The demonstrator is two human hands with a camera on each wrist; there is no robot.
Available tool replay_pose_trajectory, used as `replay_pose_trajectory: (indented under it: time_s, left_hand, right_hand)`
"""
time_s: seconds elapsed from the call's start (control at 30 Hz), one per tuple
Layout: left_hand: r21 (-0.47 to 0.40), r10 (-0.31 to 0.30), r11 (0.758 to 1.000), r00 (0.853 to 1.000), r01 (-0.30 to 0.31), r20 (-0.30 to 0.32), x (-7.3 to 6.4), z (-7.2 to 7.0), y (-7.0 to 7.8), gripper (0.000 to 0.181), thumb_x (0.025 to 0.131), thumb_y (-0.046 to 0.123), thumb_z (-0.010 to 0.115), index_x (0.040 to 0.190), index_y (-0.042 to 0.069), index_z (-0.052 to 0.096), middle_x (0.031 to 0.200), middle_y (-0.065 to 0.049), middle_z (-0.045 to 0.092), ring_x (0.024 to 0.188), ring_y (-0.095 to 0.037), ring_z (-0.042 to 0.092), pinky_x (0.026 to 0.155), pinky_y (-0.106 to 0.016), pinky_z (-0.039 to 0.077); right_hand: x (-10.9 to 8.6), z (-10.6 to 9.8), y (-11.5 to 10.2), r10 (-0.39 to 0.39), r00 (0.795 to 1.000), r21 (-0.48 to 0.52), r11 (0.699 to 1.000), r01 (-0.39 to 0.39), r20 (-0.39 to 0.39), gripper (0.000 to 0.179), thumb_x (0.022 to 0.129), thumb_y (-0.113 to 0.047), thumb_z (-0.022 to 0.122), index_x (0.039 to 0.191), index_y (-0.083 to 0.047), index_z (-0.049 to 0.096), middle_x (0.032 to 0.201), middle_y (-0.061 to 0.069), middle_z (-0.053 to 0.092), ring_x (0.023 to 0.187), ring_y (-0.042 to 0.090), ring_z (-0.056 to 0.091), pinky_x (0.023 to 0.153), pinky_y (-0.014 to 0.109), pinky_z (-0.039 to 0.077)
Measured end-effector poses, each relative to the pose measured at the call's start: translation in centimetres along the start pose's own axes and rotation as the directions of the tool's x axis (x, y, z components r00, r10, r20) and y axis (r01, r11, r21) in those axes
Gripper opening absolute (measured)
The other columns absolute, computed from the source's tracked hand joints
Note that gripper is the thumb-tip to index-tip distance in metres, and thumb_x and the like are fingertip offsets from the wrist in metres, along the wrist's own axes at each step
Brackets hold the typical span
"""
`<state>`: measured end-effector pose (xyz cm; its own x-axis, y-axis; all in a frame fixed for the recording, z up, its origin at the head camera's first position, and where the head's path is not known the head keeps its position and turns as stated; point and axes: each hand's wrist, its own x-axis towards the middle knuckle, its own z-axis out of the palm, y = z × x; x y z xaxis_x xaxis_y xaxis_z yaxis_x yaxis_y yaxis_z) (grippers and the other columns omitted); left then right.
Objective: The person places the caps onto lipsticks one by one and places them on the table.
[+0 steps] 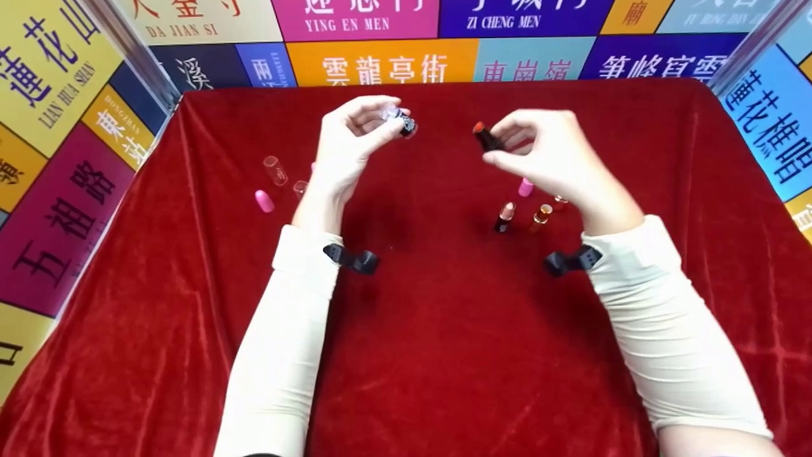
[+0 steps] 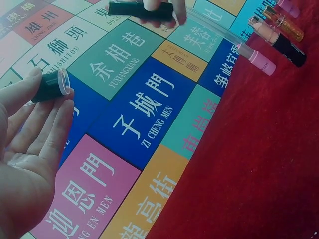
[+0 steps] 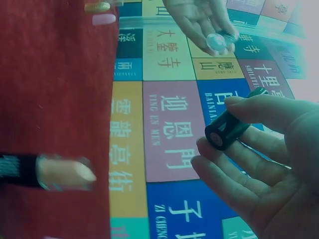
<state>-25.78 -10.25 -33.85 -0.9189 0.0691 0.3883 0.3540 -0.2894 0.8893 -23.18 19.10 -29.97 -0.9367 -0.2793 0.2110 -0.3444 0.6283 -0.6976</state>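
Observation:
My left hand (image 1: 346, 136) pinches a short black lipstick cap (image 2: 51, 85) with a clear rim between thumb and fingers, raised over the far part of the table. Opposite it, my right hand (image 1: 549, 143) holds an uncapped lipstick (image 1: 487, 137) by its black tube, the red-orange tip pointing up and toward the left. The right wrist view shows the round base of this tube (image 3: 224, 132) between thumb and fingers. A gap separates the cap from the lipstick. Below the right hand stand a nude-pink lipstick (image 1: 505, 217) in a black tube and a gold-tubed lipstick (image 1: 541, 218).
Behind these are a pink tube (image 1: 526, 187) and another gold-tubed one (image 1: 560, 202), partly covered by the right wrist. At left lie a pink cap (image 1: 264, 201) and a clear cap (image 1: 275, 170). Red cloth (image 1: 444, 330) covers the table; printed panels (image 1: 380, 60) stand around it.

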Motion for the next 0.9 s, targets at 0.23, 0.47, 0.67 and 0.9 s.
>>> replay_pose_trajectory:
  time_s: [0.23,0.47,0.67,0.9]
  left_hand:
    - [0.017,-0.003,1.000,1.000,0.003,0.027,-0.1,0.3,-0.2,0.025,0.090,-0.007,0.080,0.114,-0.001,0.079,0.103,-0.013,0.080,0.095,-0.024,0.075,0.090,-0.039,0.062]
    - [0.043,-0.015,0.999,1.000,0.015,0.013,-0.2,0.1,-0.2,0.024,0.090,-0.005,0.080,0.114,-0.001,0.080,0.104,-0.011,0.080,0.098,-0.026,0.074,0.095,-0.038,0.060]
    - [0.057,-0.013,0.998,1.000,0.012,0.019,-0.3,0.7,-0.5,0.024,0.089,-0.004,0.082,0.113,0.000,0.080,0.101,-0.010,0.080,0.095,-0.024,0.073,0.093,-0.035,0.058]
    - [0.064,-0.027,0.998,0.997,0.022,0.077,-0.6,1.5,-1.1,0.023,0.090,-0.001,0.082,0.113,-0.001,0.079,0.102,-0.011,0.081,0.096,-0.026,0.075,0.090,-0.036,0.059]
  right_hand:
    - [-0.5,2.0,1.7,-0.007,0.999,-0.018,1.000,0.008,0.040,0.022,0.091,-0.020,0.086,0.109,-0.009,0.082,0.099,0.010,0.080,0.086,0.021,0.075,0.075,0.015,0.055]
    - [-0.3,2.6,1.6,-0.031,0.997,-0.027,0.999,0.033,0.067,0.021,0.092,-0.020,0.085,0.111,-0.010,0.082,0.101,0.009,0.080,0.092,0.024,0.076,0.087,0.027,0.060]
    - [-0.4,2.8,1.3,-0.035,0.996,-0.022,0.999,0.037,0.080,0.022,0.092,-0.019,0.085,0.112,-0.009,0.083,0.102,0.009,0.080,0.094,0.024,0.076,0.084,0.017,0.057]
    - [-0.5,3.1,1.2,-0.060,0.994,-0.027,0.998,0.062,0.093,0.023,0.091,-0.016,0.086,0.111,-0.008,0.082,0.101,0.008,0.080,0.091,0.023,0.079,0.085,0.025,0.061]
